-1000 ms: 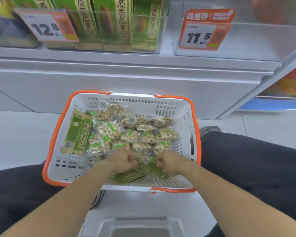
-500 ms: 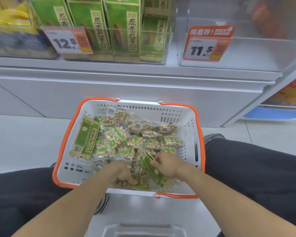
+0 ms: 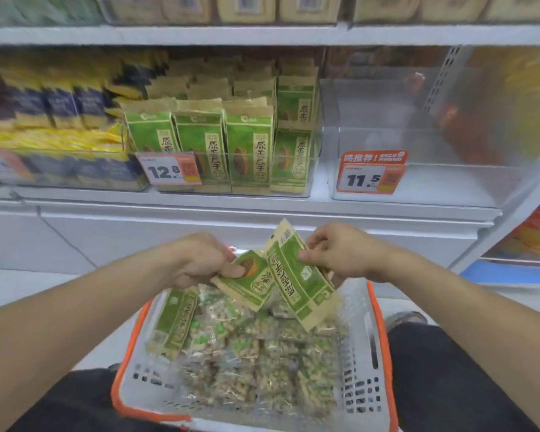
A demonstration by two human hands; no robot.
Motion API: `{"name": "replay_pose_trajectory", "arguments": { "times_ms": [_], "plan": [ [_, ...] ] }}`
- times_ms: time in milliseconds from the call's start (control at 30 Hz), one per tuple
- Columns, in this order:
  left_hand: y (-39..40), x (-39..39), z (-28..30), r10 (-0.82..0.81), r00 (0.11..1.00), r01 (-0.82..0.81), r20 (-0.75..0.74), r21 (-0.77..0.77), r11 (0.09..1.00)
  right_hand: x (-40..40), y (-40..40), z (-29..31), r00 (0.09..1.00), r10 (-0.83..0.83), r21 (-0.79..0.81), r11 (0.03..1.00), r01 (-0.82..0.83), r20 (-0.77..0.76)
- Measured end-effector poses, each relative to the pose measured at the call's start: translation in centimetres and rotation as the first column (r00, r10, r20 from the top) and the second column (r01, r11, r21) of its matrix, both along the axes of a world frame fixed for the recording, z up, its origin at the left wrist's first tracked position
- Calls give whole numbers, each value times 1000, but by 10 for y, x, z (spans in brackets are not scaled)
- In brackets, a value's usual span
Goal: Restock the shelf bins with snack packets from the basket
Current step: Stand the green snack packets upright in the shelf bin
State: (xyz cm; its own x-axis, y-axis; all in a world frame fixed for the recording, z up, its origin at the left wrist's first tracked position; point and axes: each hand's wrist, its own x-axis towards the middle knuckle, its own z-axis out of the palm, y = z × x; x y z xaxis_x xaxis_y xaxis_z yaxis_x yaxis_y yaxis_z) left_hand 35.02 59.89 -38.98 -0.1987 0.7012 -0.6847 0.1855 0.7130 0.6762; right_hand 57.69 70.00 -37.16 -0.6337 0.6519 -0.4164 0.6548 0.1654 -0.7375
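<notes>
My left hand (image 3: 200,263) pinches one green seed packet (image 3: 250,283), my right hand (image 3: 337,254) another (image 3: 300,282), lifted above the basket (image 3: 360,353) at mid-frame, ready for the matching bin (image 3: 312,163) above.

Both hands raised w/ arms fwd, left hand (image 3: 200,260) & right hand (image 3: 340,254) each pinching a packet.

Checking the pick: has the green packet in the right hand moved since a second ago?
Yes. The green packet in the right hand has come up out of the basket; it was low among the clear nut packets, now it is above the rim.
</notes>
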Motion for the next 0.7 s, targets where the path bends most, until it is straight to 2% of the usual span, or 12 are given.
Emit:
{"name": "replay_pose_trajectory", "arguments": {
  "times_ms": [67, 133, 267, 400, 567, 633, 700],
  "plan": [
    [4, -14, 21, 60, 997, -66, 56, 104, 992, -5, 6, 34, 999, -7, 94, 996, 11, -41],
    [2, -25, 34, 78, 991, -95, 113, 161, 982, -12, 7, 55, 998, 6, 279, 960, 9, -55],
    [-4, -39, 44, 11, 972, -67, 236, 231, 971, -30, 1, 52, 972, 98, 607, 793, 52, -212],
    [-4, -54, 45, 19, 936, -126, 350, 285, 950, -48, 5, 38, 882, 369, 736, 676, -39, -293],
    [-4, -69, 46, 71, 796, -264, 601, 239, 934, -53, 20, 19, 812, 497, 796, 601, -67, -307],
    [-1, -66, 47, 36, 805, -235, 592, 263, 936, -53, 22, 11, 779, 536, 817, 574, -53, -326],
    [2, -56, 46, 6, 860, -173, 510, 281, 944, -56, 23, 8, 747, 571, 830, 556, -47, -340]
  ]
}}
